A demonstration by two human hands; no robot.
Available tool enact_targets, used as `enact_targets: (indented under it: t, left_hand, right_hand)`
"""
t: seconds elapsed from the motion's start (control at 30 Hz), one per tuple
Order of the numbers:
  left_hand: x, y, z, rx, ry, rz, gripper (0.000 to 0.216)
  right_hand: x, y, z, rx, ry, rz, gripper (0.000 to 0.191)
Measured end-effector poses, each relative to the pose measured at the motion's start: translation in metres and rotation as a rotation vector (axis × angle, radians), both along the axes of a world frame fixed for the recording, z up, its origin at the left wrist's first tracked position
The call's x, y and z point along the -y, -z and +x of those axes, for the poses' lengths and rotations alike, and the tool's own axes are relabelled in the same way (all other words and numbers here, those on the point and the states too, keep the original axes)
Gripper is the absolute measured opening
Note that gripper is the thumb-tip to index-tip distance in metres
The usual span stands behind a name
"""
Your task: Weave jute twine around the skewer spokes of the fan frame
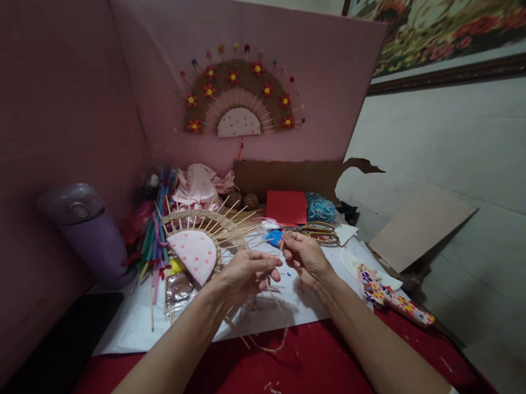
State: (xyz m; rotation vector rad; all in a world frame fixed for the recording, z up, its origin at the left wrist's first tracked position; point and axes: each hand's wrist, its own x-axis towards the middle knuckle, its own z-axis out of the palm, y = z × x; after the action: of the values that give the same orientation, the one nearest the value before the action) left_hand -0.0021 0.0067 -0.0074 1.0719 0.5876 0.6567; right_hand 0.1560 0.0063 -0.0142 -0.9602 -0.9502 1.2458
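Observation:
A half-round craft piece lies partly under my left forearm: a pale pink half-disc with dots, thin wooden sticks fanning out from it, and a braided twine band woven across the sticks. My left hand is closed in a pinch, with a loose strand of twine hanging below it in a loop over the table edge. Close beside it, my right hand pinches a thin pale strand that spans the small gap between both hands. Its exact end is too small to make out.
A purple bottle stands left, near coloured pipe cleaners. Behind are red card, blue yarn and scissors. A glue gun with flowered covering lies right. A finished fan-shaped decoration hangs on the pink board.

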Motion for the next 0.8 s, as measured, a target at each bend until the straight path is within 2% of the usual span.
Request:
enact_targets:
  t: [0.1, 0.2, 0.3, 0.4, 0.53, 0.8]
  left_hand:
    - [0.001, -0.004, 0.0, 0.011, -0.05, 0.01, 0.02]
    - [0.002, -0.008, 0.0, 0.003, -0.139, 0.032, 0.021]
    - [0.001, -0.009, 0.0, -0.019, -0.219, 0.068, 0.023]
    - [0.0, -0.008, 0.0, -0.032, -0.255, 0.13, 0.025]
    - [0.0, -0.006, 0.0, -0.052, -0.29, 0.229, 0.028]
    - [0.002, -0.009, 0.002, -0.172, -0.339, 0.406, 0.026]
  right_hand:
    - [0.002, 0.001, -0.003, 0.243, 0.106, 0.104, 0.034]
    - [0.009, -0.001, -0.008, 0.567, 0.252, 0.31, 0.032]
    - [0.018, -0.004, -0.014, 0.846, 0.349, 0.533, 0.019]
    - [0.023, -0.005, -0.017, 1.061, 0.391, 0.678, 0.01]
    - [0.022, -0.001, -0.015, 1.186, 0.367, 0.751, 0.013]
    - [0.023, -0.002, -0.013, 1.253, 0.307, 0.806, 0.015]
